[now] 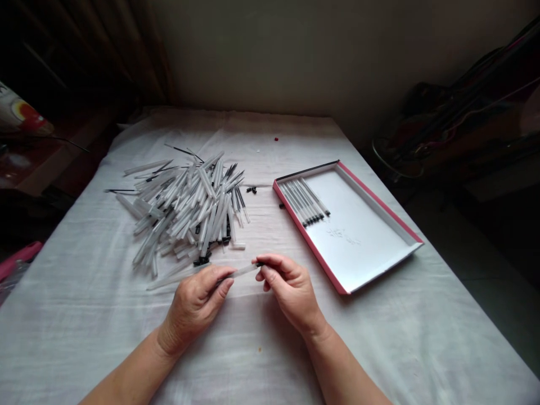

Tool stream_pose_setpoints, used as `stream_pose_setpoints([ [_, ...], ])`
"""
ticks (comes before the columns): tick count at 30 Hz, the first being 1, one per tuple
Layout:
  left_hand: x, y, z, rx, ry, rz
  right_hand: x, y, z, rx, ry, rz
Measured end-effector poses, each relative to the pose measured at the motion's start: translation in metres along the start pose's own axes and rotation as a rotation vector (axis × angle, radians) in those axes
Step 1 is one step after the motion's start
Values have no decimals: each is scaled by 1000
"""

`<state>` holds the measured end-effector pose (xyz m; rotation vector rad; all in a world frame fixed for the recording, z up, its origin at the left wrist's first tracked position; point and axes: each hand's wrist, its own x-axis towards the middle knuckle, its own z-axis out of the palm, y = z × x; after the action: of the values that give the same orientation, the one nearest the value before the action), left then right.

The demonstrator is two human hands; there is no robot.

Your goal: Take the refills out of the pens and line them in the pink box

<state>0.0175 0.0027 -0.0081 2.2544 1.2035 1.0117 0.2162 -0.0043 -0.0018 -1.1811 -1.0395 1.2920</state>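
Note:
Between both hands lies a translucent pen barrel (245,271) with a black piece at its right end. My left hand (198,301) is closed around the barrel's left part, thumb and fingers pinching it. At the other end, the fingertips of my right hand (291,287) pinch the small black end piece (259,264). Just beyond my left hand spreads a heap of pen parts (189,202): clear barrels, thin dark refills and black caps. Several assembled pens (306,202) lie side by side in a shallow white tray (375,253) with red sides, to the right.
A white cloth (84,315) covers the table. Small black pieces (252,190) lie between the heap and the tray. A tiny red bit (276,139) rests near the back edge. The wall (261,62) rises behind, and dark cluttered objects (447,118) stand at the right.

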Motion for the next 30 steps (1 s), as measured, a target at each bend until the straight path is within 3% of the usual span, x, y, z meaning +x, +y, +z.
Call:
stream_pose_setpoints([
  [10, -3, 2, -3, 5, -13, 15, -1, -1, -12, -555, -120, -350],
  [15, -2, 6, 1, 121, 33, 128, -3, 2, -11, -794, -67, -343],
  [18, -1, 5, 3, 142, 40, 154, -3, 4, -12, -791, -60, -297],
  [25, 1, 0, 4, 64, 36, 100, -3, -4, -14, -510, -91, -273],
  [30, 3, 0, 5, 57, 13, 87, -2, -4, -16, -619, -32, -315],
])
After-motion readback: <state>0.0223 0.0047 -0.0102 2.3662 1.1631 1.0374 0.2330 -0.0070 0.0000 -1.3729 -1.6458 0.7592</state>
